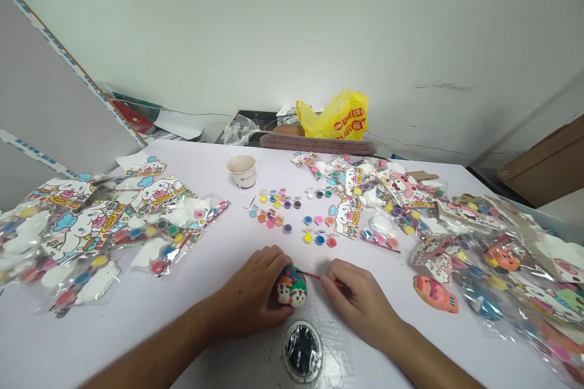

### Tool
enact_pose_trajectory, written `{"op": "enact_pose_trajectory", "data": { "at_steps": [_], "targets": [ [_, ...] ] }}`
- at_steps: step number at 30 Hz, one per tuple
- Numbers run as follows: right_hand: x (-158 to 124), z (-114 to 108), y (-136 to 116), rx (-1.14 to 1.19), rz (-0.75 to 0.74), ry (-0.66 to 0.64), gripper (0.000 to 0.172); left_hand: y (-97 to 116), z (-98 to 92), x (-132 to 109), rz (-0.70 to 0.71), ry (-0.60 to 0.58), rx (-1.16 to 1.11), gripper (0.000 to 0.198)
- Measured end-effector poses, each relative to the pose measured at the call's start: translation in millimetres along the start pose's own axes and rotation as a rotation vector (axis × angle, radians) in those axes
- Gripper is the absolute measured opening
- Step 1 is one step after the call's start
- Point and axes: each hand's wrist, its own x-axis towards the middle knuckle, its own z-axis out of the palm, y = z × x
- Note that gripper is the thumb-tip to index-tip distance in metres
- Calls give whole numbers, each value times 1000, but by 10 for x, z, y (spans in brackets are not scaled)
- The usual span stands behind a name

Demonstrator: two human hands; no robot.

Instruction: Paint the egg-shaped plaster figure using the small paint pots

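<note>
Left hand point(258, 289): fingers curled round the left side of the painted figurine point(297, 296), holding it
Right hand point(360, 292): fingers pinched on the red brush point(311, 276), its tip at the figurine's top
Figurine: near middle of the white table point(191, 279), just beyond the round dark disc point(303, 351)
Paint pots point(320, 240): in strips, farther off than the hands
Paper cup point(244, 177): far, left of the pots
Bagged kits point(86, 231): left and right
Pink fish point(435, 293): right of the right hand

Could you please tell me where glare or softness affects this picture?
In the head view, bright glints on the clear plastic packets at left; there too, reflections on the dark round desk insert; also in that view, soft fine detail on the painted figurine in the left hand.
</note>
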Motion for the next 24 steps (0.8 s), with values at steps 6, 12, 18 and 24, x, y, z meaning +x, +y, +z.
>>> {"op": "enact_pose_trajectory", "data": {
  "at_steps": [6, 12, 18, 24],
  "targets": [
    [3, -33, -51, 26, -3, 27, 31, -16, 20, -11, 7, 22, -10, 47],
    [-20, -15, -35, 70, -26, 51, 29, -16, 19, -16, -3, 22, -30, 49],
    [-38, 8, -28, 65, -21, 47, 30, -17, 11, -4, 2, 24, -28, 44],
    [-25, -4, -38, 43, -6, 47, 30, -13, 12, -18, 1, 22, -32, 46]
  ]
}}
